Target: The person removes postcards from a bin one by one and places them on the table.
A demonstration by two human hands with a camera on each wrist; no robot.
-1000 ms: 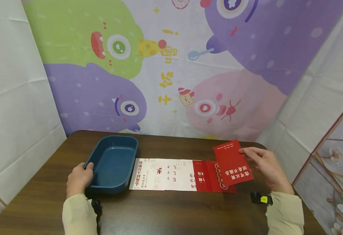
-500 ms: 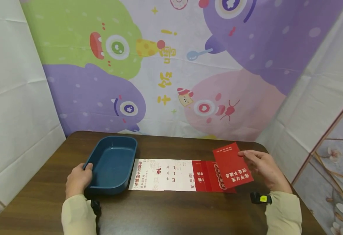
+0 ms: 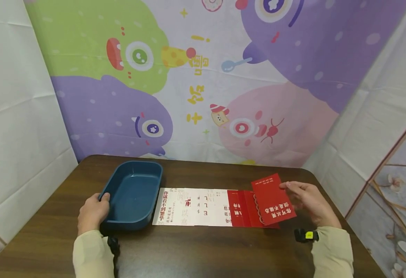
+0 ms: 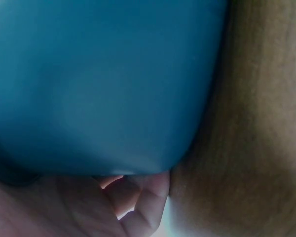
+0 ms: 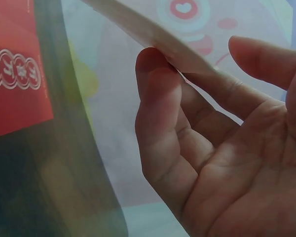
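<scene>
My left hand (image 3: 93, 210) grips the near left rim of a deep blue rectangular tray (image 3: 133, 223), thumb over the edge. In the left wrist view the tray's side (image 4: 108, 98) fills most of the picture, with curled fingers (image 4: 148, 202) below it. My right hand (image 3: 310, 200) pinches the right edge of a red card (image 3: 270, 197) printed with white characters. That card is tilted and overlaps the right end of a row of printed cards (image 3: 213, 208), white then red, on the table. In the right wrist view the held card (image 5: 153, 37) shows nearly edge-on, pale underneath.
The dark wooden table (image 3: 203, 251) has rounded far corners. A cartoon-print cloth (image 3: 189, 146) hangs right behind it. Pale cloth walls stand on the left and right. The tray sits close against the left end of the card row.
My right hand has moved slightly down and to the left with the red card, showing it lower over the row's right end. The left hand and tray stay put.
</scene>
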